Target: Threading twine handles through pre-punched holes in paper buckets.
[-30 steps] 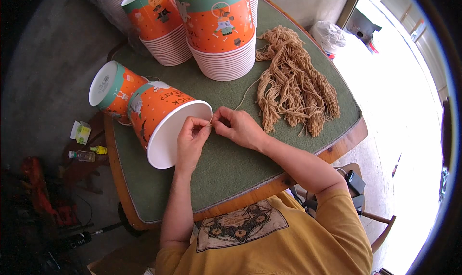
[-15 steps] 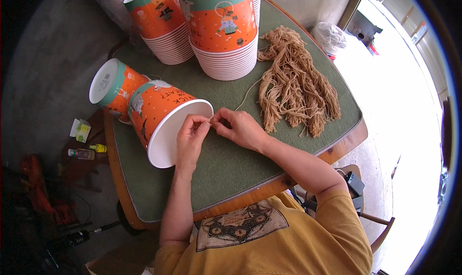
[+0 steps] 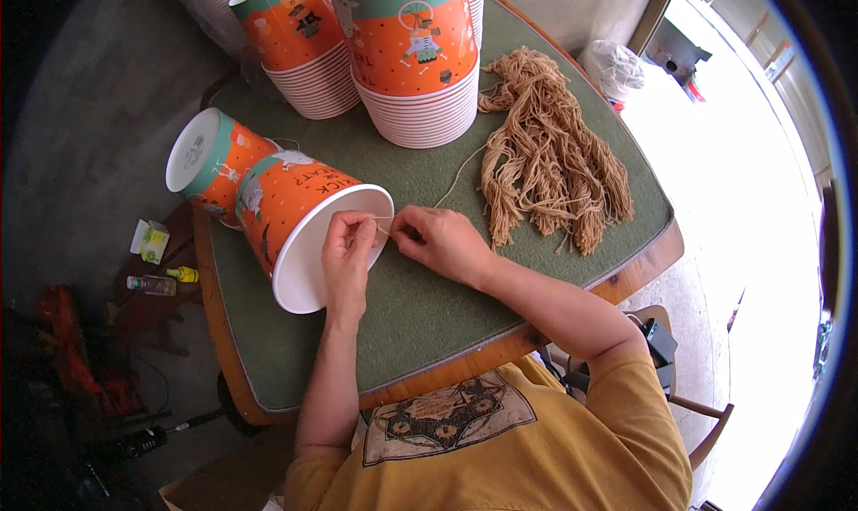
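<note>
An orange paper bucket [image 3: 290, 203] with a white inside lies on its side, its mouth facing my hands. At the rim, my left hand [image 3: 347, 247] pinches a thin tan cord [image 3: 382, 218]. Close to its right, my right hand [image 3: 438, 241] is closed in a pinch on the same cord, just outside the bucket's rim. A short stretch of cord shows between the two hands; the fingertips partly hide the rest. Behind this bucket lies another orange and green bucket [image 3: 219, 164], its base toward the left. A bundle of tan cords [image 3: 550, 154] rests right of my hands.
Tall nested stacks of buckets [image 3: 416, 109] stand upside down at the table's back. The table [image 3: 429, 368] has a green cloth top and a wooden edge. Small bottles [image 3: 152, 285] sit lower at the left. A chair [image 3: 706, 413] stands at the right.
My hands have drawn slightly apart, so the cord now shows between them. My left hand has shifted a little left, and the bucket has moved slightly left.
</note>
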A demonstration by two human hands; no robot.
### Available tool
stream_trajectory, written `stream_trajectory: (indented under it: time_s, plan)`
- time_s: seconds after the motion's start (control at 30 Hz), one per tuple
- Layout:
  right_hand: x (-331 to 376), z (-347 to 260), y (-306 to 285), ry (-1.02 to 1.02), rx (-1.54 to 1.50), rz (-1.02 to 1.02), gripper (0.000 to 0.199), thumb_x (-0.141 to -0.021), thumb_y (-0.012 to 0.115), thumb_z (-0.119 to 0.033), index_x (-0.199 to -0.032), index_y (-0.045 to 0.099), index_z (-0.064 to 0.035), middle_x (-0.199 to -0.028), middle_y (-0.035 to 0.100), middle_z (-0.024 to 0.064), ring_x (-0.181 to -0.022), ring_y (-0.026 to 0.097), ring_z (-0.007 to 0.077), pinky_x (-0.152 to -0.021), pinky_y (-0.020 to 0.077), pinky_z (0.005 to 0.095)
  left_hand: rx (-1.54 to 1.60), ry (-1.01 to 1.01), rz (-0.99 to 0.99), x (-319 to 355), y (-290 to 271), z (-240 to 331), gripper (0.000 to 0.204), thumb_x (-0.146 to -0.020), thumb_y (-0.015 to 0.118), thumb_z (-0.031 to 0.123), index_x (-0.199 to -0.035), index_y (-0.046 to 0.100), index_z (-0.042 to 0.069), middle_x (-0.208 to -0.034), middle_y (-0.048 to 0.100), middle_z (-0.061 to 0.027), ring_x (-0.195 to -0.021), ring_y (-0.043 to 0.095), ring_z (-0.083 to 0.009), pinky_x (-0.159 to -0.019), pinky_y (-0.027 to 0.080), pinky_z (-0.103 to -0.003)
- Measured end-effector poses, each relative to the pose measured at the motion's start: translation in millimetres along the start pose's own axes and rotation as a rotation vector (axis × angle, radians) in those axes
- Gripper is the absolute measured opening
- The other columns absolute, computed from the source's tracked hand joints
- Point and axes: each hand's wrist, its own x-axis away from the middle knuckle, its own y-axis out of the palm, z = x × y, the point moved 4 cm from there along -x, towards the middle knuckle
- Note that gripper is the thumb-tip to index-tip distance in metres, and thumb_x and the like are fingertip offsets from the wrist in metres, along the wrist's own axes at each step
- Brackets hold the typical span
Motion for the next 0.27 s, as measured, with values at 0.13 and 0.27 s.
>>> stream_trajectory:
  time_s: [0.13, 0.27]
  plan:
    - [0.3, -1.4, -0.7, -0.001, 0.006, 0.001, 0.017, -0.085, 0.066, -0.017, -0.096, 0.063, -0.0039, -0.082, 0.068, 0.0152, -0.073, 0.068, 0.0317, -0.068, 0.0548, 0.0394, 0.022, 0.023, 0.014, 0.5, 0.9, 0.9, 0.013, -0.099, 0.059, 0.017, -0.105, 0.058, 0.005, -0.093, 0.058, 0.0012, -0.083, 0.052, -0.006, -0.077, 0.044, -0.021]
    - [0.1, -2.8, -0.9, -0.01, 0.033, -0.012, 0.018, -0.085, 0.067, -0.017, -0.097, 0.064, -0.0035, -0.084, 0.068, 0.0157, -0.074, 0.068, 0.0317, -0.069, 0.0549, 0.0393, 0.005, 0.041, 0.026, -0.8, -3.5, -3.7, 0.013, -0.099, 0.059, 0.017, -0.105, 0.058, 0.006, -0.095, 0.058, 0.001, -0.084, 0.053, -0.0059, -0.078, 0.045, -0.022]
